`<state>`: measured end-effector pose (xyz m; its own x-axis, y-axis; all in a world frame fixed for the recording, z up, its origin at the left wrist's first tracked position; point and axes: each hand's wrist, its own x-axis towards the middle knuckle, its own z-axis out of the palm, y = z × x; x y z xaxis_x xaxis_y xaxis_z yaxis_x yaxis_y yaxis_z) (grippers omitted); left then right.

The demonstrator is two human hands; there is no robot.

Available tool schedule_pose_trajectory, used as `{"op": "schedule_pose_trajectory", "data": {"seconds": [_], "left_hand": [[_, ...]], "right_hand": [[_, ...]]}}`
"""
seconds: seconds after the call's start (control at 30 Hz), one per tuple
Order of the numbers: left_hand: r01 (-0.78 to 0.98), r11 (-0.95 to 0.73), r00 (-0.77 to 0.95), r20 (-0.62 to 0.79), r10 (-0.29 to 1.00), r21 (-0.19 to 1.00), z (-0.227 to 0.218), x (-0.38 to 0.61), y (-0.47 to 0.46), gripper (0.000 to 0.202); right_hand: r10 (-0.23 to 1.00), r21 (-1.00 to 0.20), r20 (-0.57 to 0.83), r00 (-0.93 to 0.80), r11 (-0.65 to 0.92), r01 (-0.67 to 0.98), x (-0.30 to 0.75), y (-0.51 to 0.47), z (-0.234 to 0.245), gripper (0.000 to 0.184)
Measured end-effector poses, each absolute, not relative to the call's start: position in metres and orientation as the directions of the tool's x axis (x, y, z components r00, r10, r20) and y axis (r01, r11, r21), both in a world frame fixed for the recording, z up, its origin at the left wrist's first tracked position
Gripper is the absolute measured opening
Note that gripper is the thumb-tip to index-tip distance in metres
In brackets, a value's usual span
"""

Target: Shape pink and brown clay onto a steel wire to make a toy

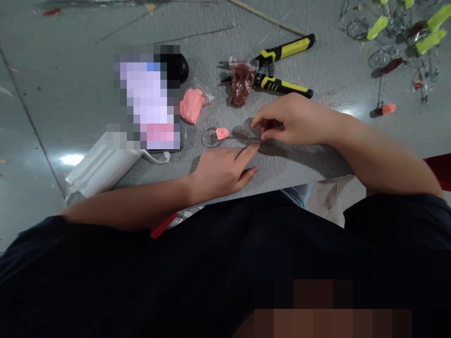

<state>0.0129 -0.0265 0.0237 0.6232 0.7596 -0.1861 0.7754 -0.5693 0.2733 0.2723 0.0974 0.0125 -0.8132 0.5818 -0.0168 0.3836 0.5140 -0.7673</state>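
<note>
A thin twisted wire [243, 138] lies on the grey table, with a round wire loop [210, 137] at its left end. A lump of pink clay [222, 134] sits on the wire beside the loop. My right hand [291, 119] is at the wire's right end, its fingers curled and its thumb against the tip. My left hand [225, 171] rests on the table just below the wire, fingers stretched out, index fingertip close to that same end. Whether the left fingertip touches the wire is hard to tell.
Beyond my hands lie yellow-black pliers [287, 87], a bag of brown clay [242, 82] and a bag of pink clay [193, 104]. A phone [148, 103] and a white power bank [105, 164] are at left. Several wire pieces with green clay [377, 28] lie far right.
</note>
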Motion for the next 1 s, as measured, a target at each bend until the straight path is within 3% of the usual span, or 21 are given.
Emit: {"op": "schedule_pose_trajectory", "data": {"seconds": [0.07,0.13,0.33,0.47,0.53,1.0], "left_hand": [[0.797,-0.547,0.598,-0.204,0.775,0.256,0.024,0.013,-0.027,0.067],[0.813,-0.530,0.578,-0.219,0.786,0.242,0.024,0.014,-0.027,0.070],[0.820,-0.537,0.572,-0.249,0.782,0.197,0.024,0.015,-0.026,0.071],[0.821,-0.549,0.570,-0.289,0.769,0.157,0.027,0.017,-0.026,0.073],[0.824,-0.549,0.563,-0.312,0.765,0.140,0.030,0.018,-0.026,0.073],[0.828,-0.545,0.553,-0.352,0.755,0.132,0.033,0.019,-0.025,0.074]], "right_hand": [[0.619,-0.842,-0.019,-0.785,0.414,0.347,0.273,0.098,0.011,0.033],[0.586,-0.858,-0.006,-0.810,0.413,0.305,0.273,0.099,0.010,0.032],[0.512,-0.767,-0.041,-0.858,0.535,0.355,0.270,0.100,0.013,0.034],[0.492,-0.631,-0.035,-0.870,0.664,0.401,0.270,0.092,0.025,0.015],[0.471,-0.589,-0.024,-0.882,0.706,0.394,0.272,0.089,0.033,0.020],[0.458,-0.630,-0.023,-0.889,0.683,0.368,0.274,0.087,0.032,0.018]]}}
